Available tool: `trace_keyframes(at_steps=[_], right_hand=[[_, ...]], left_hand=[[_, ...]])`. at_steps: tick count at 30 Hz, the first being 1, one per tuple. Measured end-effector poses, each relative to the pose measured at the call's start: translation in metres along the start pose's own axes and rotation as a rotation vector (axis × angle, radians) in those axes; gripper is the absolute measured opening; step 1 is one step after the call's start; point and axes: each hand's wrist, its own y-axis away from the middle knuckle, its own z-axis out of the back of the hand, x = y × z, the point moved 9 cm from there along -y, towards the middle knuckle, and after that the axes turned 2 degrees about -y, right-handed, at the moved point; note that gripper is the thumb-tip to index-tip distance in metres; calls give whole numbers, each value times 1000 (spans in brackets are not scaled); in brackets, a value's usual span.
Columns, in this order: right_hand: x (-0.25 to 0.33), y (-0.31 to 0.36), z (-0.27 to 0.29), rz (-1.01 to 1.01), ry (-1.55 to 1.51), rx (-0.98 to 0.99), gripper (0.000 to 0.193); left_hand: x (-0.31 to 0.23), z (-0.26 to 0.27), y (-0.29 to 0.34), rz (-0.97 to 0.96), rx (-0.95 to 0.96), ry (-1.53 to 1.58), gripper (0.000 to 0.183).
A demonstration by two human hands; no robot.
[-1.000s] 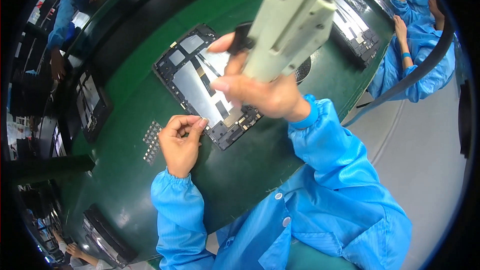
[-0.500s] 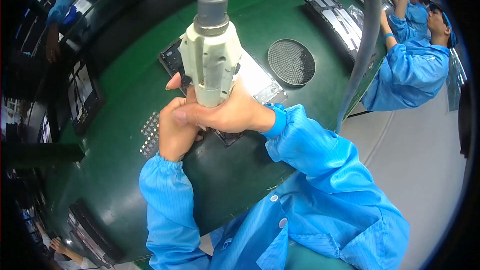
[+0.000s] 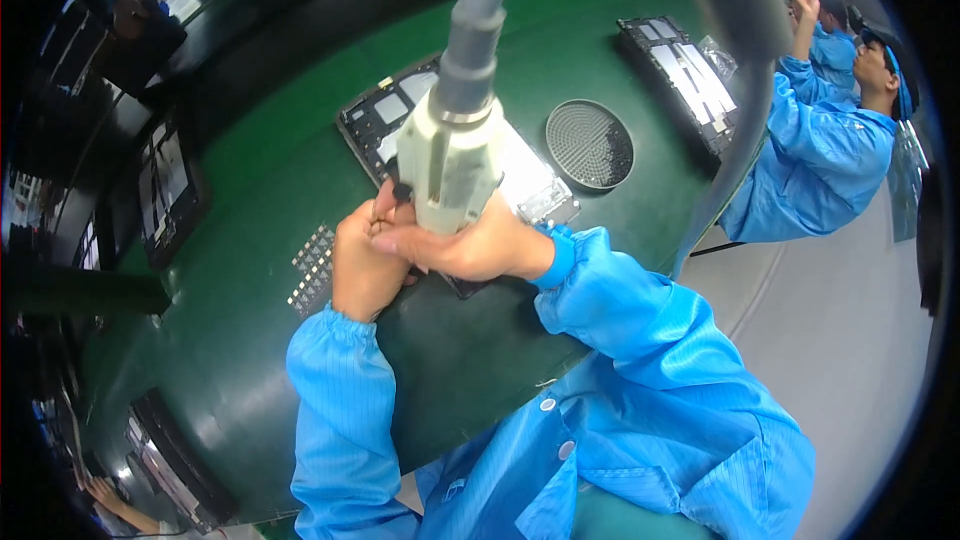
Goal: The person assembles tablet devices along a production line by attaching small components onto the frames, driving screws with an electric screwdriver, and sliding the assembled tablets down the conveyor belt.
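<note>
My right hand [image 3: 470,245] grips a cream electric screwdriver [image 3: 452,155] with a grey hose rising from its top, held upright over the near corner of an open dark device tray [image 3: 385,120] on the green table [image 3: 250,340]. My left hand [image 3: 362,265] is curled against the tool's lower end, fingers pinched together near its tip; whether it holds anything is hidden. The tool covers much of the tray's middle.
A round black mesh dish [image 3: 589,143] lies to the right of the tray. A small dark grid of parts [image 3: 312,265] sits left of my hands. A second device tray [image 3: 685,75] lies farther right, before a person in blue [image 3: 825,150]. Dark trays line the left edge.
The screwdriver has swung from tilted to upright and come down over the tray's near corner. My left hand moved right against the tool's tip.
</note>
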Motion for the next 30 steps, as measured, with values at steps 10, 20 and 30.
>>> trace_keyframes(at_steps=[10,20,30], right_hand=[[55,6,36,271,180,-34,44],[157,50,192,396,232,-430,43],[100,17,206,262,93,-390,27]], left_hand=[[-37,-2,13,-201,-221,-259,9],[-106,-211,-22,-851,278,-1096,14],[-123,-203,35,-919,107,-755,20]])
